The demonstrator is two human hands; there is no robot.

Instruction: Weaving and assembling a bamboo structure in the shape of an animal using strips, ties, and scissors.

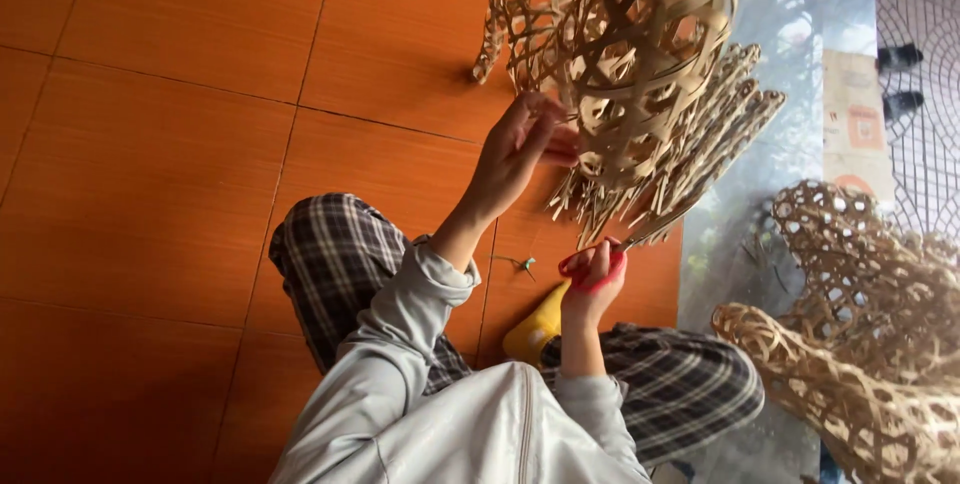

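I hold an open-weave bamboo basket (630,54) off the orange tiled floor. Its loose strip ends (690,164) fan downward and to the right. My left hand (520,149) grips the basket's lower woven edge, fingers pinched on the strips. Below it, my right hand (592,279) is closed around a red-handled cutting tool (585,262), whose tip meets the ends of the loose strips. Grey sleeves and plaid trousers (340,264) fill the bottom of the view.
Two more woven bamboo baskets (860,344) lie at the right. A shiny plastic sheet (770,64) covers the floor there. A yellow object (535,329) rests by my knee, and a small green scrap (520,264) lies on the tiles (180,144).
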